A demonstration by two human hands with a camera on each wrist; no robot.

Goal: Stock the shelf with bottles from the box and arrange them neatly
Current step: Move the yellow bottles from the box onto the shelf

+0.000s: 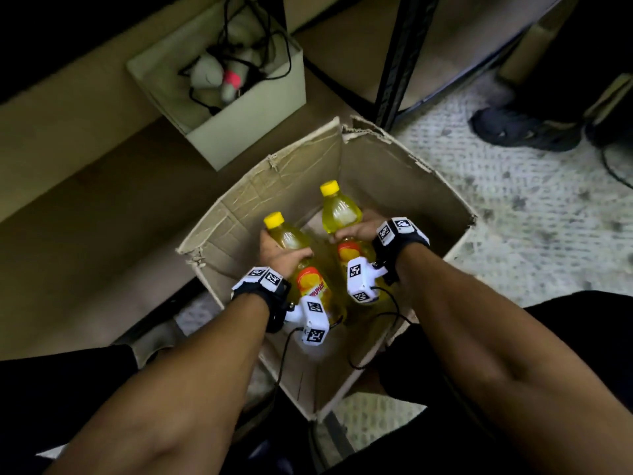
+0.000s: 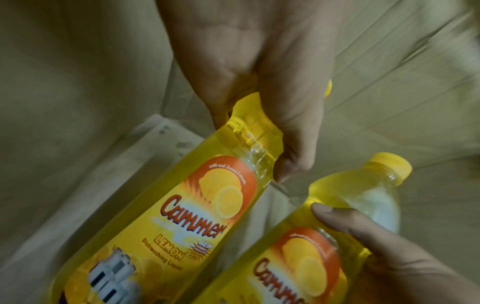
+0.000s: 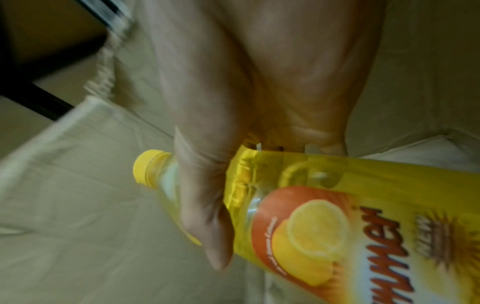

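Note:
Two yellow dish-liquid bottles with yellow caps and orange lemon labels are inside an open cardboard box (image 1: 404, 173) on the floor. My left hand (image 1: 281, 257) grips the left bottle (image 1: 291, 240) around its upper body; in the left wrist view that hand (image 2: 262, 98) wraps the left bottle (image 2: 182, 205). My right hand (image 1: 356, 231) grips the right bottle (image 1: 340, 212) just below its shoulder. The right wrist view shows this hand (image 3: 215, 185) curled round the right bottle (image 3: 337, 216). Both bottles are tilted, caps pointing away from me. The bottles' bases are hidden behind the wrist cameras.
A smaller cardboard box (image 1: 246, 118) with a plush toy and black cables stands beyond the big box on a low wooden shelf board (image 1: 85, 200). A black metal shelf post (image 1: 400, 63) rises behind. Another person's dark shoe (image 1: 524, 128) is on the patterned floor at right.

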